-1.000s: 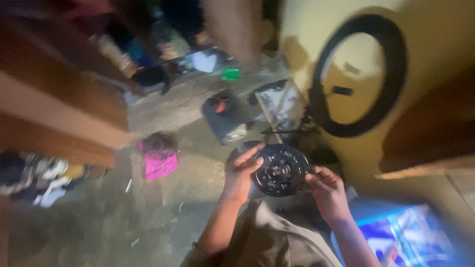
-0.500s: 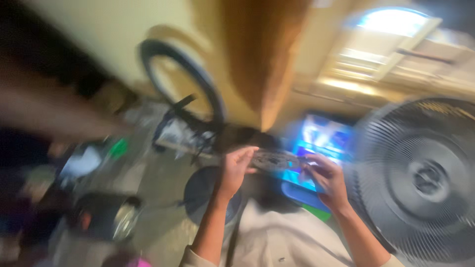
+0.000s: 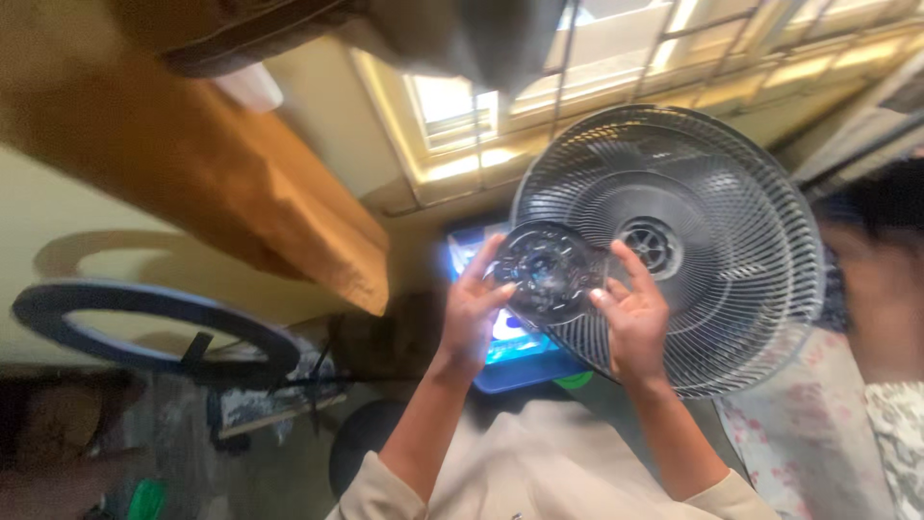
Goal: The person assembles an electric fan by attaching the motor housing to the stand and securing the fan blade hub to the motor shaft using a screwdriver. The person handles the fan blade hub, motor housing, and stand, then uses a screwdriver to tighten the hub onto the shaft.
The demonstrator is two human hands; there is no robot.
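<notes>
**Colours and patterns around the fan**

The round disc (image 3: 549, 272) is black and glossy, its face patterned with small holes and raised ribs in rings. The fan grille (image 3: 712, 241) behind it is dark grey, a pattern of fine wires radiating from a paler grey hub. The ring-shaped hoop (image 3: 144, 323) is black against a pale yellow wall (image 3: 58, 241). The slanted wooden plank (image 3: 241, 183) is warm orange-brown. A box (image 3: 520, 347) shows bright blue with white glare, with a scrap of green at its edge. The person's sleeves (image 3: 385, 486) are beige. The cloth (image 3: 818, 433) at lower right is off-white, printed with faded pink flowers. A small object (image 3: 146, 499) on the grey floor is vivid green.
</notes>
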